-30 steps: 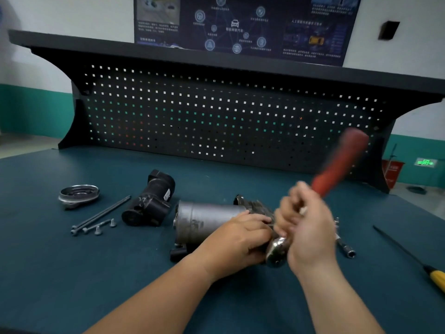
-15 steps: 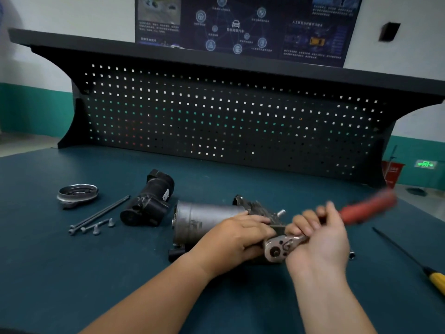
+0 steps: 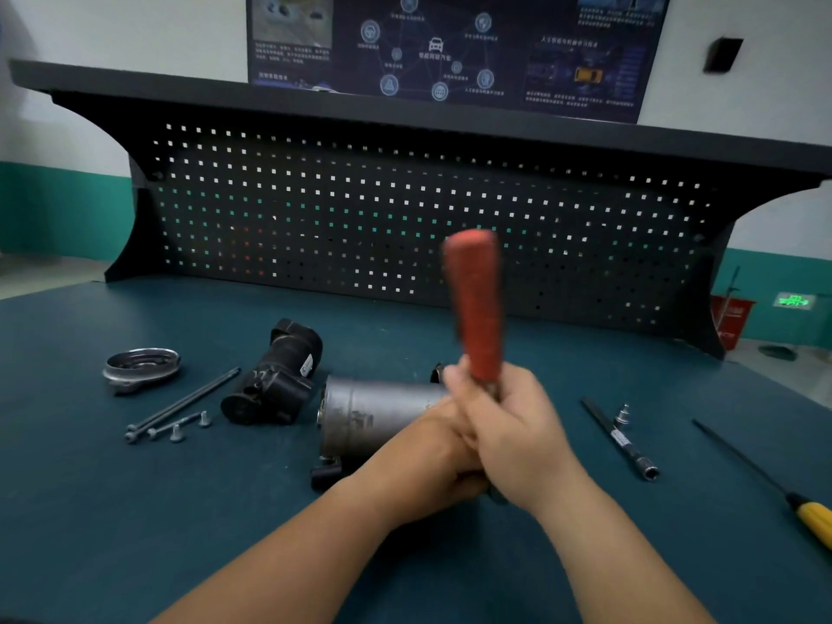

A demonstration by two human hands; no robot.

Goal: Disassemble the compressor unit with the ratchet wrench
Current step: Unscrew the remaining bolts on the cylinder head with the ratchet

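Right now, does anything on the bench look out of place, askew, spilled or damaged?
Nothing stands out. The loose bolts lie together left of the compressor, the extension bar and the screwdriver lie flat on the right, and no spill or damage shows. Only the ratchet wrench is blurred.

grey compressor unit (image 3: 369,416) lying sideways; ratchet wrench (image 3: 475,304) red handle upright, blurred.

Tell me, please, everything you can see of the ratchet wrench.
The ratchet wrench has a red-orange handle, blurred, standing nearly upright with its top tilted slightly left, over the grey compressor unit. The right hand grips the handle's lower end; the metal head is hidden behind the hands. The left hand, just beneath, holds the compressor unit on the table.
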